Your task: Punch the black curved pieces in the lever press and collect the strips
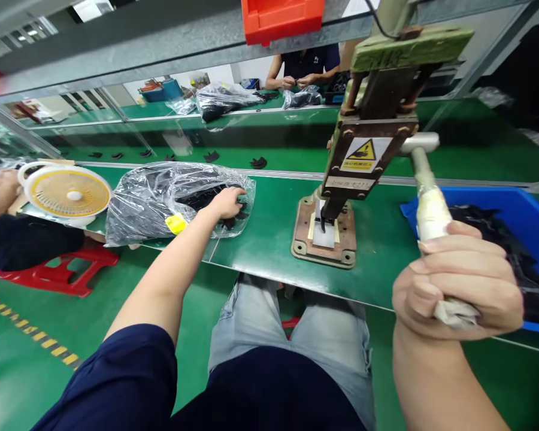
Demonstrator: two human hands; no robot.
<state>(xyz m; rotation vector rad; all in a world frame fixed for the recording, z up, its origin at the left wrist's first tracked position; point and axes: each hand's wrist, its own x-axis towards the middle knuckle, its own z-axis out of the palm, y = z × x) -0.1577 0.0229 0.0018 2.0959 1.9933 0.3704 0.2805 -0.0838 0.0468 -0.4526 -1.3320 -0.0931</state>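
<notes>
My right hand (460,281) is closed around the wrapped lever handle (432,212) of a hand press (371,120). On the press's base plate (303,233), a small black part (323,222) sits on a light metal block under the ram. Over to the left, my left hand (226,203) reaches into the mouth of a clear plastic bag (135,197) full of black parts. Its fingers are curled down among the dark pieces, and their tips are hidden. A yellow label (175,224) sticks to the bag near my forearm.
A blue bin (507,200) of black parts stands on the right. Behind the bench, several black pieces (258,163) lie on a green belt. A white-and-yellow fan (72,191) sits left, beside a co-worker's arm. Another person works across. A red bin (282,21) hangs overhead.
</notes>
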